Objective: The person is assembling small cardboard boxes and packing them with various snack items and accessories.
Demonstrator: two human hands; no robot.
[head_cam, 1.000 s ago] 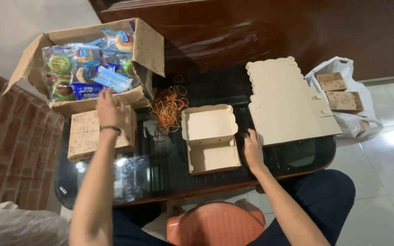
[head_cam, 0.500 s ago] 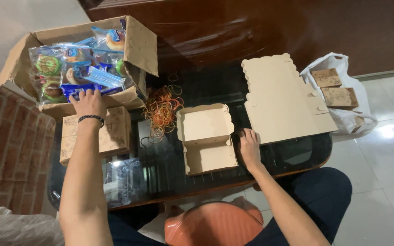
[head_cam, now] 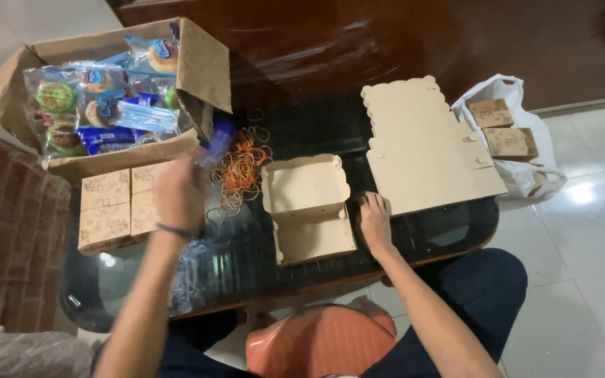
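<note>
Left hand (head_cam: 180, 192) lifted blue snack packet (head_cam: 216, 142).

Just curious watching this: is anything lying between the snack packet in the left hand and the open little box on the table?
Only the rubber bands lie between, low on the table. The left hand holds the snack packet above them; the open box looks empty.

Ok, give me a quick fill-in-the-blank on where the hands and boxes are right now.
1. The left hand lifts a blue ____ packet.
2. The right hand rests beside the small box, whose lid is ____.
3. The pile of rubber bands lies to the ____ of that box.

Missing words: snack; open; left
</note>
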